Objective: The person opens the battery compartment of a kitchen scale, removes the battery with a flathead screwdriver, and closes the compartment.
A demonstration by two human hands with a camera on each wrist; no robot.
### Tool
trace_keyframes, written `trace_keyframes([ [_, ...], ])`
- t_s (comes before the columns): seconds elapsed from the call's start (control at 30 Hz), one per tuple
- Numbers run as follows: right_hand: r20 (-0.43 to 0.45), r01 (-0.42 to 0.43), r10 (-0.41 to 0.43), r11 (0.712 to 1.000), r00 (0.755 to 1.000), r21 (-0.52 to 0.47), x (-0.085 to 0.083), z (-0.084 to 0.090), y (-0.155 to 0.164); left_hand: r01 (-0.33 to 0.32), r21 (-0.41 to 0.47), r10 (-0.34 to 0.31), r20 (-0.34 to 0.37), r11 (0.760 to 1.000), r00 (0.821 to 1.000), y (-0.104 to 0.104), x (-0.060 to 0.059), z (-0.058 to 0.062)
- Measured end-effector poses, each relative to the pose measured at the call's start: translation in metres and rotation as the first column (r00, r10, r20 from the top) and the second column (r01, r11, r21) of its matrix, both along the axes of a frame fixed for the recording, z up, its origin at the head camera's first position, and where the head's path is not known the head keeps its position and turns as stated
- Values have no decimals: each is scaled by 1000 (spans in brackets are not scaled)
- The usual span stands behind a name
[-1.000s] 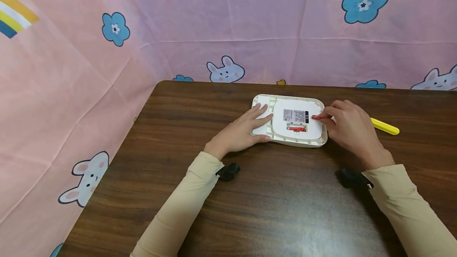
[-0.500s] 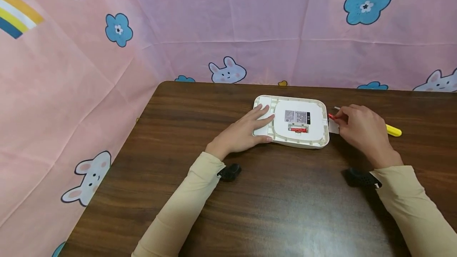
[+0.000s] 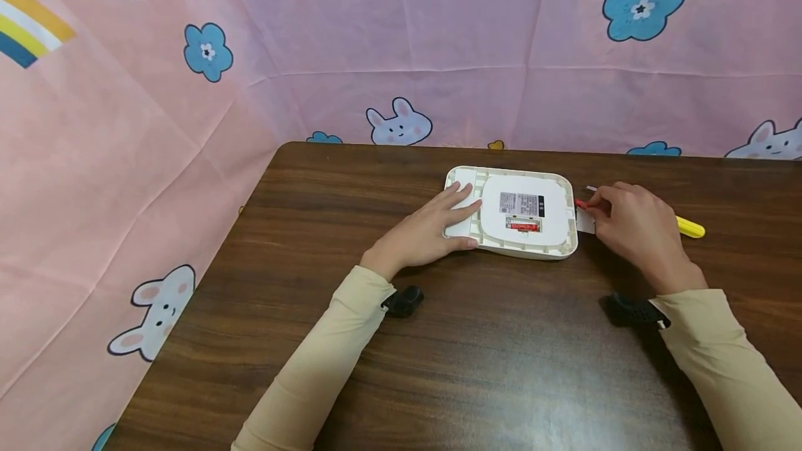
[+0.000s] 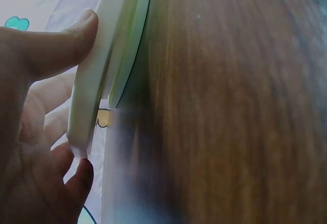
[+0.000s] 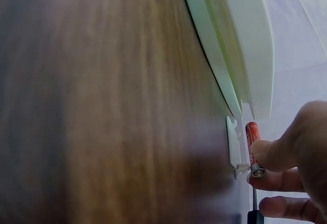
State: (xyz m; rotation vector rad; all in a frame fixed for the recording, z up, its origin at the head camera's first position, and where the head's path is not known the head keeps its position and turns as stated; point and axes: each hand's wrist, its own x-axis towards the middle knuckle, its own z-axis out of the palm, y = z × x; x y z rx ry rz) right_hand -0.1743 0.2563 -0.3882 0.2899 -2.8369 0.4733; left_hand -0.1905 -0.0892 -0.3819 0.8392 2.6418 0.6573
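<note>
Battery having moved rightward off the device near the far table edge, my right hand is pinching it, left hand resting spread on device.

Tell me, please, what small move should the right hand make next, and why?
Probably lower the red battery onto the table and release it. The right hand holds it low, beside the upturned white device, and another red battery sits in that device's open compartment, so this hand may be wanted free for it.
</note>
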Motion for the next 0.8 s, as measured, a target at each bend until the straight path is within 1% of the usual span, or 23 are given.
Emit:
trace_keyframes([
  [0.33,24,2,-2,1000,1000,-5,0,-2,1,2,-4,-2,11,1000,1000,0,0,-1],
  [0.57,25,7,-7,1000,1000,9,-2,0,0,7,7,-7,-1,1000,1000,0,0,2],
  [0.8,27,7,-7,1000,1000,16,-2,-2,0,13,8,-13,10,1000,1000,0,0,2],
])
